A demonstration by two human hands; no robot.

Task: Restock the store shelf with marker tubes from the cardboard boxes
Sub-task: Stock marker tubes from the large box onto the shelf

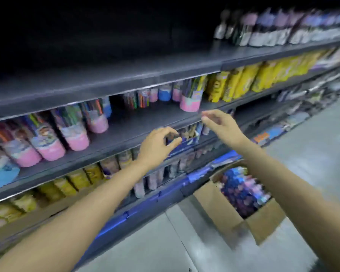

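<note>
Marker tubes with pink bases [77, 132] stand in rows on the dark middle shelf [137, 124], and one more pink-based tube [190, 99] stands alone near its front edge to the right. My left hand [157, 146] hovers in front of the shelf edge, fingers curled and apart, holding nothing. My right hand [222, 124] is just below and right of the lone tube, fingers spread and empty. A cardboard box [224, 205] on the floor at lower right is filled with more tubes [243, 191]. The picture is blurred.
Yellow packs [241, 81] fill the middle shelf further right. A blue tube [2, 173] sits at far left. Lower shelves hold yellow and purple packs [77, 179]. The top shelf [106, 75] is dark, with bottles [273, 30] at right. Grey floor [312, 146] runs along the aisle.
</note>
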